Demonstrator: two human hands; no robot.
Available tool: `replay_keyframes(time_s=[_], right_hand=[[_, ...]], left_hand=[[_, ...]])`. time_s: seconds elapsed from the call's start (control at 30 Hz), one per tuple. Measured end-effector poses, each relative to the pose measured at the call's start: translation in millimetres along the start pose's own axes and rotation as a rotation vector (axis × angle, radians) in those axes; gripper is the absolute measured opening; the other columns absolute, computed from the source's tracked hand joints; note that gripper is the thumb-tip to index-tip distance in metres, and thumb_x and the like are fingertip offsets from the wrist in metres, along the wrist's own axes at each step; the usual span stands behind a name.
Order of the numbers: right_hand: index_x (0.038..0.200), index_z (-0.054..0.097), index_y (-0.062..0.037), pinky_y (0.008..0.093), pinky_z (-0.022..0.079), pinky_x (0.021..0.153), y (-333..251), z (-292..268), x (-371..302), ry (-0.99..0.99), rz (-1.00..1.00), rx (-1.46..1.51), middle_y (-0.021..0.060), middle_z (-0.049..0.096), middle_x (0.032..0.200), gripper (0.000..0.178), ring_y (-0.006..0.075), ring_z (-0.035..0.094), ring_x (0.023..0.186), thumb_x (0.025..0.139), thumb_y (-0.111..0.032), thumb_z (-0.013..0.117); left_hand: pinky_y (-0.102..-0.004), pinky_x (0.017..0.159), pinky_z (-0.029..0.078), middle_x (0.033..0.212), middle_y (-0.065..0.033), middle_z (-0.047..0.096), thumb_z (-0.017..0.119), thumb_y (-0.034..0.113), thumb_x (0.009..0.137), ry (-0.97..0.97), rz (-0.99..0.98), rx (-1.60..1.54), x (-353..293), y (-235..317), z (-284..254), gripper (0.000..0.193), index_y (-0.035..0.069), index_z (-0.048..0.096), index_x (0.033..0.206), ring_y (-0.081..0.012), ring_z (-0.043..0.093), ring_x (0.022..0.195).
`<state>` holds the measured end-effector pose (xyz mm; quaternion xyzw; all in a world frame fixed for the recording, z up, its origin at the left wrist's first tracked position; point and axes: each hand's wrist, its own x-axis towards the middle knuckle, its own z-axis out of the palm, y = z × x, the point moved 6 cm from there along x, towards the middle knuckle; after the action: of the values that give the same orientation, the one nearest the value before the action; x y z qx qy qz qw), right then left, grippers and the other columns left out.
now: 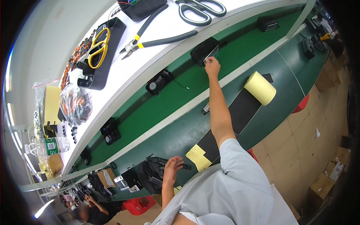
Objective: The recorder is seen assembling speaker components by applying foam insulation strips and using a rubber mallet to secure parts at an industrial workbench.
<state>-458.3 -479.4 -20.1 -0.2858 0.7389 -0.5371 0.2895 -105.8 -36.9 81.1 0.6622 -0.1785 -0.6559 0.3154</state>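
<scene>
My right hand (212,66) stretches far forward over the green conveyor belt. Its fingers are closed at the near edge of a black boxy device (202,49) that has a light-coloured strip along its side. Close to my body, my left hand (173,168) is empty with its fingers apart. It hovers beside a black bag-like bundle (150,173) on the green bench. Below my right forearm lies a long black foam strip (242,112) with a yellow backing sheet (198,157) at its near end. A yellow roll (260,88) rests on its far end.
More black devices (159,80) sit along the belt. A white shelf above it carries cutting pliers (131,47), grey-handled scissors (200,11), yellow scissors (99,48) and a black tray (112,52). A metal cylinder (205,108) lies on the bench. Another person (92,212) works at lower left.
</scene>
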Motion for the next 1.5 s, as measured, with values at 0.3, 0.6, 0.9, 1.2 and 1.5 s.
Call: replay_keyframes(time_s=[0.3,0.6,0.9,1.2,1.5], right_hand=[[0.078,0.069,-0.0023,0.0364,0.054,0.067,-5,8,38,-0.079,0.028,0.083,0.0108,0.069,0.071,0.022,0.0262,0.068,0.066,0.083,-0.022,0.076],[0.103,0.051,0.0010,0.0380,0.051,0.054,10,-3,31,0.224,0.077,-0.102,0.0157,0.067,0.084,0.049,0.0224,0.066,0.059,0.081,-0.032,0.080],[0.093,0.062,-0.0019,0.0428,0.055,0.072,-1,-30,8,0.024,0.029,-0.226,0.0226,0.070,0.094,0.035,0.0356,0.069,0.077,0.087,-0.036,0.071],[0.091,0.063,-0.0095,0.0452,0.053,0.078,3,15,-110,-0.410,-0.411,-0.582,0.0117,0.059,0.098,0.023,0.0325,0.061,0.098,0.078,-0.021,0.078],[0.084,0.060,-0.0078,0.0391,0.051,0.070,11,22,-105,-0.341,-0.684,-0.491,0.0070,0.056,0.088,0.018,0.0254,0.059,0.087,0.076,-0.015,0.075]], left_hand=[[-0.0377,0.091,0.050,0.123,-0.0104,0.064,0.049,0.027,0.103,-0.023,-0.013,0.102,15,-3,7,0.032,0.005,0.060,0.124,-0.0249,0.063,0.110],[-0.0332,0.087,0.050,0.122,-0.0088,0.066,0.047,0.024,0.105,0.020,-0.034,0.100,12,-13,6,0.030,0.007,0.062,0.123,-0.0215,0.065,0.107],[-0.0356,0.088,0.050,0.116,-0.0099,0.066,0.053,0.021,0.100,0.011,0.060,0.288,72,17,9,0.027,0.003,0.063,0.117,-0.0225,0.064,0.103],[-0.0400,0.089,0.052,0.105,-0.0157,0.071,0.065,0.010,0.086,0.376,0.968,1.126,270,266,27,0.022,0.002,0.066,0.107,-0.0316,0.068,0.100],[-0.0499,0.082,0.052,0.100,-0.0238,0.067,0.067,0.013,0.080,0.281,0.996,1.612,411,351,68,0.027,0.001,0.062,0.104,-0.0425,0.065,0.096]])
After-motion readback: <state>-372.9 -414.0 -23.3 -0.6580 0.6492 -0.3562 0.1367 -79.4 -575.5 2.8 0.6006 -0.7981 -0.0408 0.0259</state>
